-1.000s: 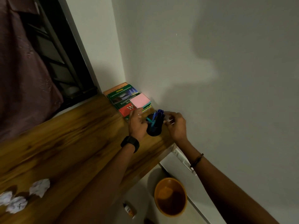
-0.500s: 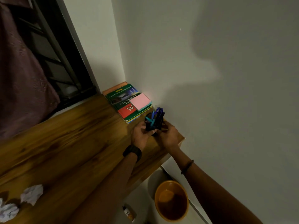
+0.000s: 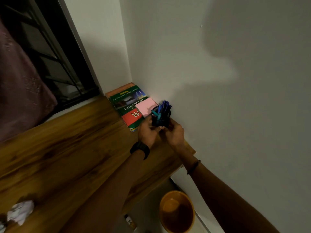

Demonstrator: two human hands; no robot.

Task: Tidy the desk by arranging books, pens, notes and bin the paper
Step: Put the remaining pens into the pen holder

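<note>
While gripped — pens upright in holder

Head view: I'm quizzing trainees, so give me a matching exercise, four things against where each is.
1 pink sticky-note pad
2 black pen holder
3 round orange bin
4 crumpled white paper ball

a floor below the wooden desk
b desk's near left end
c on the green book
d gripped by left hand and right hand

Pairs: 1-c, 2-d, 3-a, 4-b
</note>
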